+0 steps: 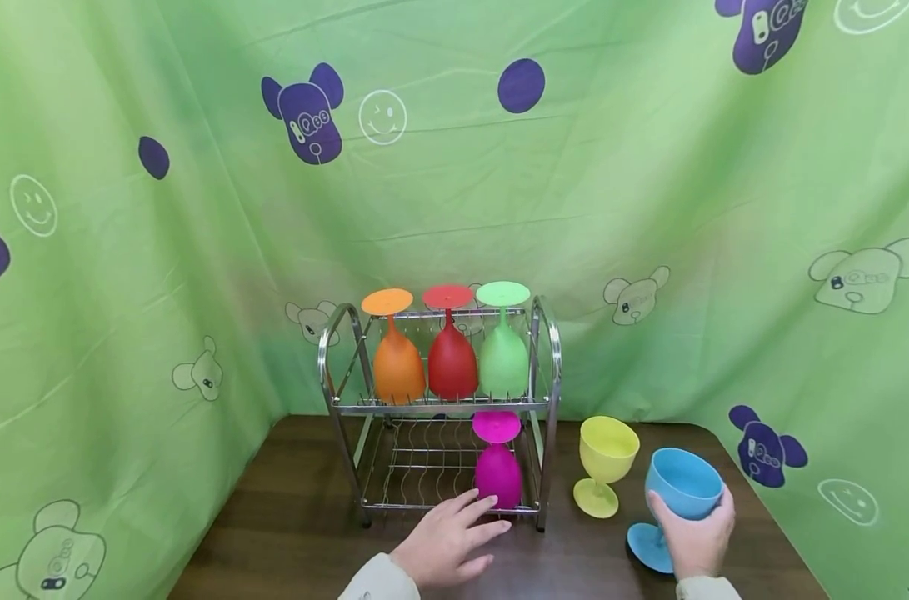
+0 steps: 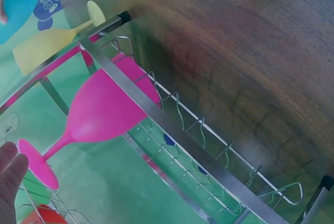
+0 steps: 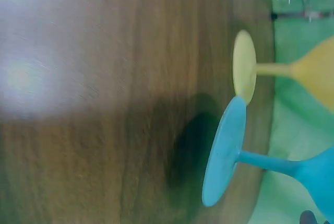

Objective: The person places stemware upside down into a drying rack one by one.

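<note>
Pale glare on brown tabletop (image 3: 104,51)

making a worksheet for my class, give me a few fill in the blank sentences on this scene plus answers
The right hand grips the blue cup by its round ____.
The yellow cup stands on the ____, outside the rack.
The pink cup is on the rack's ____ tier.
On the other tier, the middle cup is coloured ____.

Missing words: bowl; table; lower; red
</note>
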Demonstrator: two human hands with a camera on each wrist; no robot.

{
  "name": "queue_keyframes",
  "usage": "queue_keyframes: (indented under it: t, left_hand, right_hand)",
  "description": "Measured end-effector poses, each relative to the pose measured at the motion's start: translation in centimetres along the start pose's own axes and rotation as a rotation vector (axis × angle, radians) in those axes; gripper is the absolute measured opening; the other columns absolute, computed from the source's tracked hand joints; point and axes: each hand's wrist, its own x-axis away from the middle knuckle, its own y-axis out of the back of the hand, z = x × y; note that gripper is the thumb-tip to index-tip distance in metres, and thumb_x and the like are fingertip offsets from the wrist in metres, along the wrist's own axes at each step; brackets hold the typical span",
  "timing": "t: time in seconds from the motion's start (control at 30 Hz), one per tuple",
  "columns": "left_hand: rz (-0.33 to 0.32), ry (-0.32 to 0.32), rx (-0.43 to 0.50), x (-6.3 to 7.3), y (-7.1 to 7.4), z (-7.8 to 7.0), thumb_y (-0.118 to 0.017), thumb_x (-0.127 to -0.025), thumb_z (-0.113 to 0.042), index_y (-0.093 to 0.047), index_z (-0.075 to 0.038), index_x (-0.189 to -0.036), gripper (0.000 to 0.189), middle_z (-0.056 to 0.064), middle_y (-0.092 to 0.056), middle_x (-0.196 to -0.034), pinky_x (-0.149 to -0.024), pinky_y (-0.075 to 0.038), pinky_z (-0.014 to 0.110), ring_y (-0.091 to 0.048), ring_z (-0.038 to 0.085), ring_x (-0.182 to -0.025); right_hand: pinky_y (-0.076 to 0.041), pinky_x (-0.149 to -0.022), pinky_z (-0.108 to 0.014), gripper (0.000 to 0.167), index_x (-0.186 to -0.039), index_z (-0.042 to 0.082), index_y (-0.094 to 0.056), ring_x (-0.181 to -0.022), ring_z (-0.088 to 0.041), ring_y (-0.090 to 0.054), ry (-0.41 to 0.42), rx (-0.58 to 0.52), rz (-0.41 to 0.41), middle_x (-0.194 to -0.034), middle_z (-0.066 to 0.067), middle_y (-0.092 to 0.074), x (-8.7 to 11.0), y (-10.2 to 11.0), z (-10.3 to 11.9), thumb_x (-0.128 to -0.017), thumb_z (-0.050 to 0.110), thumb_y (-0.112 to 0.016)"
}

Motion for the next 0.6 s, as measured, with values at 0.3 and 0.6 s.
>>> queue_keyframes:
  t: [0.3,0.6]
  left_hand:
    - [-0.013,0.125,0.242,-0.8,0.8,-0.4,-0.068,-0.085,-0.032,-0.062,-0.018,-0.127,0.045,0.006,-0.058,-0.132,-0.098,-0.043,0.033,-0.054,0.023,-0.120]
    - [0.012,0.425,0.685,-3.7,3.5,-2.0,-0.067,-0.086,-0.029,-0.051,-0.010,-0.138,0.057,0.008,-0.051,-0.139,-0.100,-0.042,0.041,-0.047,0.022,-0.127]
  right_hand:
    - [-0.035,-0.084,-0.069,0.106,-0.148,-0.001,-0.023,-0.113,-0.051,-0.037,0.252,0.213,0.173,-0.130,-0.035,-0.032,4.3,0.4,1.5,-0.062,0.011,-0.085]
    - [-0.049,-0.055,-0.059,0.076,-0.122,-0.002,-0.052,-0.091,-0.032,-0.049,1.005,0.254,0.142,-0.112,-0.022,-0.052,7.0,-0.6,2.5,-0.070,0.046,-0.076]
